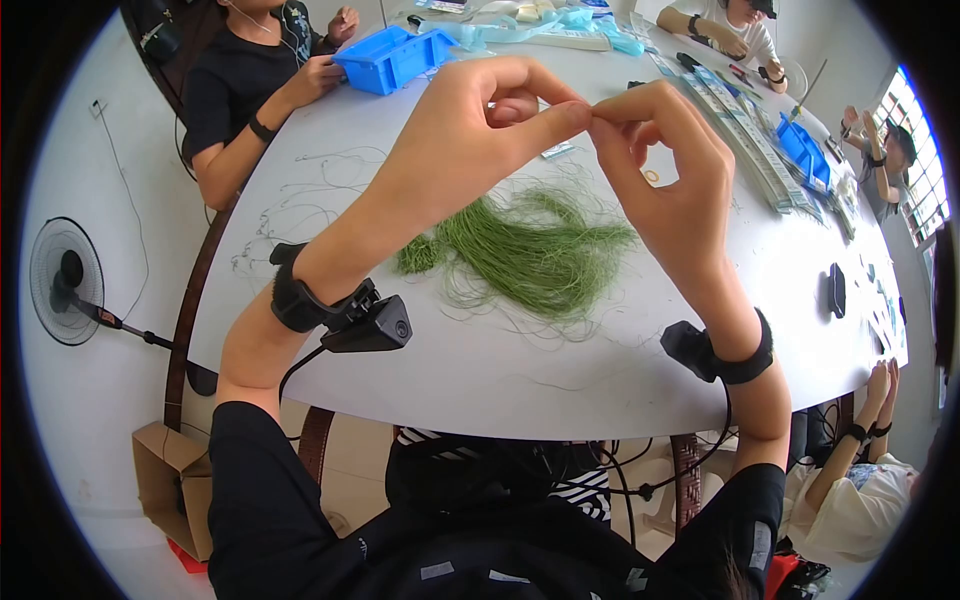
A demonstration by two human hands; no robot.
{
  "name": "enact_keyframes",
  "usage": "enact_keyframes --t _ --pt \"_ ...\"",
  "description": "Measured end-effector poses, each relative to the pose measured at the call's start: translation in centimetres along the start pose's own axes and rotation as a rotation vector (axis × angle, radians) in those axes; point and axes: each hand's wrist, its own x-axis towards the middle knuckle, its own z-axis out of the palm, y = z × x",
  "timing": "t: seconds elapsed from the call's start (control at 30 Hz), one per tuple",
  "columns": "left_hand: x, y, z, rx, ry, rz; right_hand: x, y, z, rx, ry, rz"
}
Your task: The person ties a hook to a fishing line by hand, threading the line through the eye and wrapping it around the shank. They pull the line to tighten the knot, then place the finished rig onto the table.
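Left hand [490, 115] and right hand [665, 150] meet over green strands [530, 255]

Both hands are pinched closed, fingertips together; anything gripped is too fine to see. The green strands lie below, apart from them, on the worktop [460, 385]. Beyond, another person [235, 85] touches a blue bin [385, 68]

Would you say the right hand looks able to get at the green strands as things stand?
Probably yes: the green strands lie on the table with nothing seen between them and the right hand, though its pinched fingertips would likely have to part.
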Motion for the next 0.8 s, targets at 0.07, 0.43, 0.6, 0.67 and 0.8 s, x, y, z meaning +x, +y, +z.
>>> enact_keyframes --t 0.07,0.43,0.6,0.67,0.8 --pt "-0.1 0.1 -0.2 0.018 0.003 -0.037 0.0 0.1 0.0 0.003 -0.005 0.000" --pt "0.1 -0.5 -0.1 -0.012 0.040 -0.018 0.0 0.2 0.1 -0.024 0.014 -0.007" --pt "0.2 -0.5 -0.2 -0.005 0.042 0.001 0.0 0.4 0.1 -0.025 0.023 -0.004" --pt "0.3 -0.8 -0.1 -0.024 0.046 0.017 0.0 0.3 0.1 -0.017 0.021 -0.001" --pt "0.1 -0.3 0.0 -0.010 0.035 -0.023 -0.1 0.3 0.2 -0.005 0.023 -0.005"
